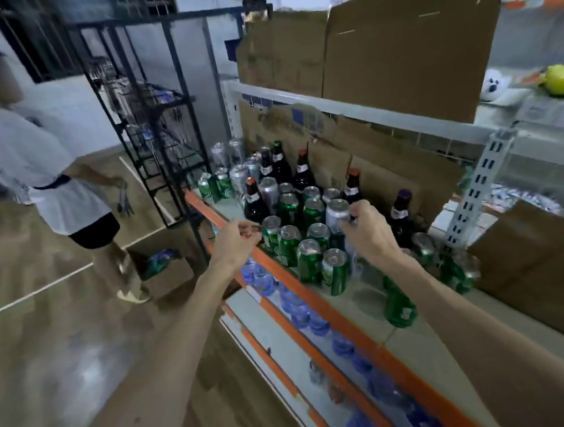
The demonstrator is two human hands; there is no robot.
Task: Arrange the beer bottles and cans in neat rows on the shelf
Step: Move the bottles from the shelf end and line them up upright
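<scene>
Left hand (pixel 239 239) has its fingers curled in, pinching the top rim of a green aluminium beer can (pixel 271 235) at the front left of the bunch, right by the orange front edge (pixel 329 312) of the grey metal shelf (pixel 366 295). Right hand (pixel 365 228) is curled too, thumb and fingertips gripping the top of a silver-white beer can (pixel 337 214) in the middle of the pack.

The beer all sits on that one shelf board. A cluster of upright green cans (pixel 310 261) stands between the two hands and just in front of them, packed close together. Dark brown glass bottles (pixel 281 165) stand behind and among them, and one more with a purple cap (pixel 402 211) is off to the right beside the right wrist. Taller silver cans (pixel 235 153) are at the far left end. Under the right forearm there's a green glass bottle (pixel 399 303), too blurry to tell whether it's leaning or upright.

Brown cardboard boxes (pixel 396 57) fill the shelf above. Blue-tinted plastic water bottles (pixel 292 303) line the level below. On the left a person in a white shirt (pixel 39 155) stands near a black wire rack (pixel 156 122).
</scene>
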